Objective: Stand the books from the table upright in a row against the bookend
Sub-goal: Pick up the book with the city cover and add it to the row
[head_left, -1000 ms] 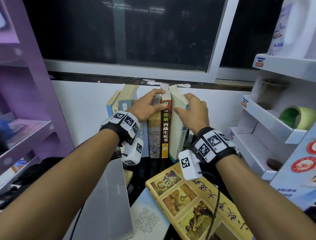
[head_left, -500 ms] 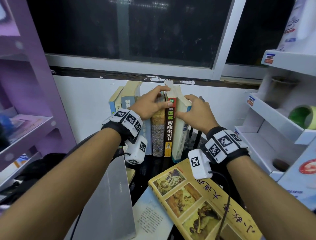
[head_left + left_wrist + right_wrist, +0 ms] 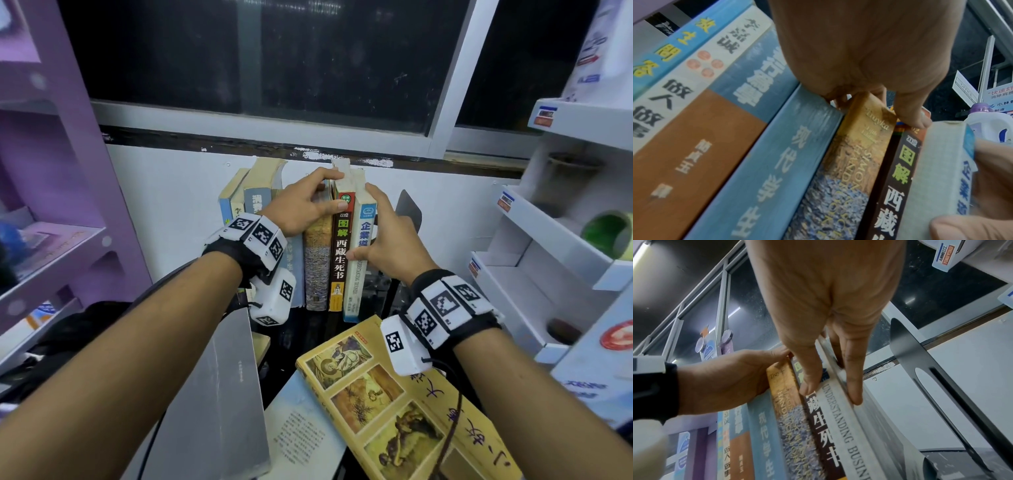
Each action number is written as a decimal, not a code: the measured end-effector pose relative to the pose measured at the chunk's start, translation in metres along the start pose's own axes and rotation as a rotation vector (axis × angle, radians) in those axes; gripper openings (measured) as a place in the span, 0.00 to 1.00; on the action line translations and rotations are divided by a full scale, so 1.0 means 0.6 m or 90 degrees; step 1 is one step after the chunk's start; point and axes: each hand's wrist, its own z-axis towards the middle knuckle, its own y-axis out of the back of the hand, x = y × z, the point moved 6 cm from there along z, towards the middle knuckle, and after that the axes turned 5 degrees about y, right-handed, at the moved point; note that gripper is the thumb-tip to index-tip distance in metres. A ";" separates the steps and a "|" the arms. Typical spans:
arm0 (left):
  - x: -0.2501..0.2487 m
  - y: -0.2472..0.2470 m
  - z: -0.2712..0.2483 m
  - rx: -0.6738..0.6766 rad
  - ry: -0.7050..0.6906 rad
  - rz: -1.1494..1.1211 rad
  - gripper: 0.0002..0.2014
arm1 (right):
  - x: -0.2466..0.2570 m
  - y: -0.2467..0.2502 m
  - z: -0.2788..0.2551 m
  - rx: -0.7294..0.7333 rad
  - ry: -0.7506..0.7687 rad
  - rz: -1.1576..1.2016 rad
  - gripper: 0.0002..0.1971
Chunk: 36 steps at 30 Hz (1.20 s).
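Several books stand upright in a row against the white wall. My left hand (image 3: 325, 192) grips the top of the gold-spined book (image 3: 317, 267), fingers hooked behind it (image 3: 859, 154) and thumb on the dark-spined book (image 3: 340, 253). My right hand (image 3: 368, 226) pinches the white-spined book (image 3: 359, 270) at the row's right end, thumb on the spine (image 3: 840, 418) and fingers along its right cover. The black metal bookend (image 3: 409, 209) stands just right of that book with a gap between them (image 3: 920, 356). A yellow picture-cover book (image 3: 394, 394) lies flat in front.
A grey book (image 3: 219, 394) and a pale printed one (image 3: 301, 435) also lie flat on the dark table. A purple shelf unit (image 3: 51, 240) stands at the left. White display shelves (image 3: 548, 240) with a green tape roll (image 3: 609, 233) stand at the right.
The white-spined book has come from a lean to nearly upright against the dark-spined one. My right thumb has slid lower down its spine. My left hand has stayed on the book tops.
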 end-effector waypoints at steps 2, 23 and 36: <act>-0.001 0.002 0.000 -0.003 -0.004 0.009 0.25 | -0.001 -0.001 0.004 -0.019 0.008 0.000 0.56; 0.004 0.001 0.004 -0.001 -0.011 0.004 0.24 | -0.015 -0.009 0.035 0.035 -0.009 -0.028 0.58; -0.008 0.002 -0.009 -0.016 0.016 0.031 0.25 | -0.007 -0.003 0.015 -0.007 0.008 -0.030 0.48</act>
